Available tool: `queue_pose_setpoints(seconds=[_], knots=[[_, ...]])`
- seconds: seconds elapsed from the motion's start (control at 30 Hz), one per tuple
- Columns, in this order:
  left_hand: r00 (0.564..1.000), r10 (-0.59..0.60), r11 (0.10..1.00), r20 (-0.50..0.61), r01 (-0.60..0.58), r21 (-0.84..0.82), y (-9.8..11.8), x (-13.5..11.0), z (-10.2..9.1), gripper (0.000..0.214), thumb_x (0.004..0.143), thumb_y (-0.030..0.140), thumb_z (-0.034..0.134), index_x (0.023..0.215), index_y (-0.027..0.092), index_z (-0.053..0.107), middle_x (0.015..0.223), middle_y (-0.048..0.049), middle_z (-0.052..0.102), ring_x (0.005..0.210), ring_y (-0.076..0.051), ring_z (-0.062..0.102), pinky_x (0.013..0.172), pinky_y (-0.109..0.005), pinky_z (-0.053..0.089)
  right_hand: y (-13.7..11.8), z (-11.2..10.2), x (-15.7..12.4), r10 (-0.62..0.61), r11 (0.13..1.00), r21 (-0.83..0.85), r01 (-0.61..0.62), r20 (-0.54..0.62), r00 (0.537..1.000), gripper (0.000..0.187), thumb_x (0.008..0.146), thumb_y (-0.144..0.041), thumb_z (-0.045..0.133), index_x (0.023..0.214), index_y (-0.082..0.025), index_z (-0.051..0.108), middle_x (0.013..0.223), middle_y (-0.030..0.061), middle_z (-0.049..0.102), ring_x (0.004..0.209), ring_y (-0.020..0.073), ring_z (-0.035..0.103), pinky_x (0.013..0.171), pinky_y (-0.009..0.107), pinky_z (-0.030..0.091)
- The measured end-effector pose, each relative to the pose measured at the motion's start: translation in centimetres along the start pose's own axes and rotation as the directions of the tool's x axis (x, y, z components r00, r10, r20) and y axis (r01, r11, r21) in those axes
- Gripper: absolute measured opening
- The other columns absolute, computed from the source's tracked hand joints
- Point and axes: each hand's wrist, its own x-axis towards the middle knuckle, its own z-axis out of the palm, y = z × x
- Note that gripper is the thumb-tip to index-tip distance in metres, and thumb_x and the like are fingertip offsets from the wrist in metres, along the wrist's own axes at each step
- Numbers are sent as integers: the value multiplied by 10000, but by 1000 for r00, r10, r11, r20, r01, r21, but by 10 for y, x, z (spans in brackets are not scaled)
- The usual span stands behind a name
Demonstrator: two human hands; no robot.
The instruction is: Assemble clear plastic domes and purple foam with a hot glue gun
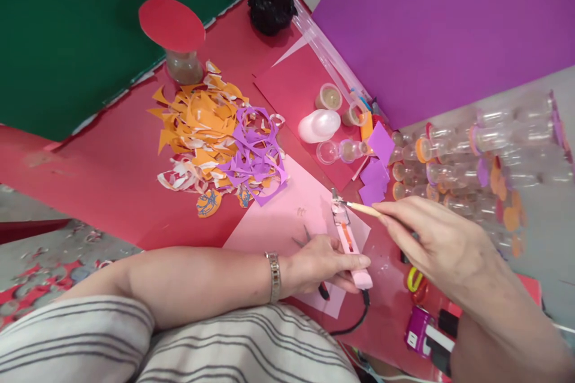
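Observation:
My left hand [326, 260], with a metal watch at the wrist, is closed around a pink corded glue gun [351, 245] with a metal tip and an orange part along its body. My right hand [431, 242] pinches a slim tool with a light wooden handle [363, 209]. Its thin dark end meets the glue gun near the tip; whether it is a blade or a brush is too small to tell. Scissors [302, 240] lie partly hidden beneath my left hand, on pink paper [269, 224].
Orange paper scraps [202, 111] and purple paper scraps [256, 149] are heaped at left. Beyond stand a jar [183, 67] under a red disc [172, 24] and a black bundle [272, 0]. Clear plastic containers [489, 131] stand at right, near purple squares [375, 179] and a purple box [417, 332].

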Motion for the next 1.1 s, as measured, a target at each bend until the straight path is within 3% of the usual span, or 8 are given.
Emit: queue_pose_setpoints(seconds=[0.17, 0.33, 0.47, 0.63, 0.8, 0.93, 1.1], knots=[[1000, -13, 1000, -28, 14, 28, 1, 1, 1, 353, 700, 353, 876, 724, 102, 631, 626, -1, 659, 588, -92, 643, 661, -227, 568, 1, -3, 5, -57, 995, -81, 62, 65, 996, 376, 1068, -305, 354, 1017, -209, 713, 823, 40, 690, 720, 181, 647, 674, 321, 469], [1000, 8, 999, -30, -7, 34, 0, 3, -1, 322, 714, 299, 872, 731, 115, 608, 605, 12, 661, 563, -89, 651, 582, -194, 567, -2, -6, 14, -96, 984, -138, 112, 119, 988, 385, 1055, -266, 362, 920, -216, 719, 789, 38, 657, 654, 169, 576, 656, 316, 442], [1000, -4, 999, -25, 5, 43, 1, 4, 0, 269, 758, 246, 841, 700, 115, 614, 576, 20, 652, 530, -77, 640, 531, -164, 555, -7, -3, 17, -136, 971, -184, 152, 97, 986, 400, 1062, -251, 345, 922, -202, 717, 764, 38, 629, 643, 174, 549, 627, 316, 415], [995, -59, 996, -79, 63, 56, 8, 0, 5, 214, 822, 152, 753, 676, 114, 601, 565, 16, 637, 529, -78, 630, 585, -187, 555, -10, 4, 11, -117, 975, -186, 125, 53, 992, 267, 1029, -198, 455, 1067, -177, 718, 827, 53, 666, 724, 201, 588, 670, 332, 429], [998, -49, 998, -40, 51, 40, 8, -1, 3, 234, 796, 221, 796, 705, 115, 607, 581, 20, 638, 543, -81, 629, 588, -192, 552, -10, 2, 7, -63, 993, -101, 59, -42, 997, 250, 1016, -186, 510, 1181, -191, 698, 950, 72, 726, 839, 221, 647, 784, 354, 485], [998, -42, 998, -35, 44, 52, 7, -1, 1, 249, 769, 250, 817, 727, 110, 616, 608, 10, 652, 557, -87, 634, 594, -201, 545, -7, -5, 9, -12, 1000, -2, 12, -126, 992, 203, 1003, -189, 543, 1093, -192, 725, 887, 65, 737, 814, 210, 677, 787, 343, 510], [999, -28, 999, -37, 29, 46, 8, -1, 0, 303, 736, 300, 856, 750, 100, 628, 631, 7, 658, 568, -84, 638, 625, -209, 550, -2, -5, 6, -7, 1000, 15, 7, -22, 1000, 254, 1027, -222, 488, 1029, -187, 740, 920, 87, 759, 802, 221, 712, 730, 352, 524]])
